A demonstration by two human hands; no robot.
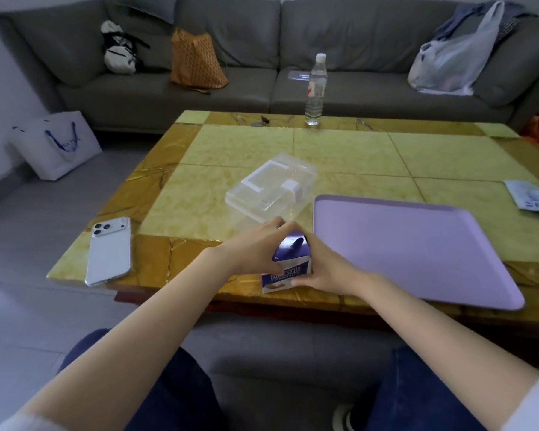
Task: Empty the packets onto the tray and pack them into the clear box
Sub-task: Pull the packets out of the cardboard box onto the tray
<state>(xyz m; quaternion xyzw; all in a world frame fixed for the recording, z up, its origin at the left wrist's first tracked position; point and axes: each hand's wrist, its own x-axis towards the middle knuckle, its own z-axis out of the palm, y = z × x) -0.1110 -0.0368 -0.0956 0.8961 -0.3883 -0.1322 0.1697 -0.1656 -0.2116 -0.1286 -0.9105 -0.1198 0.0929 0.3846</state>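
A small purple and white carton (288, 265) stands upright near the table's front edge. My left hand (255, 247) grips its left side and top. My right hand (324, 265) holds its right side, thumb against the lower front. The carton's top flaps are partly hidden by my fingers. Just behind it sits the clear box (271, 189) with its lid closed and a white latch. The lilac tray (417, 247) lies flat to the right with nothing on it.
A white phone (109, 251) lies face down at the table's left front corner. A water bottle (316, 88) stands at the far edge, with keys (260, 121) beside it. A paper packet (531, 197) lies far right. A grey sofa with bags runs behind the table.
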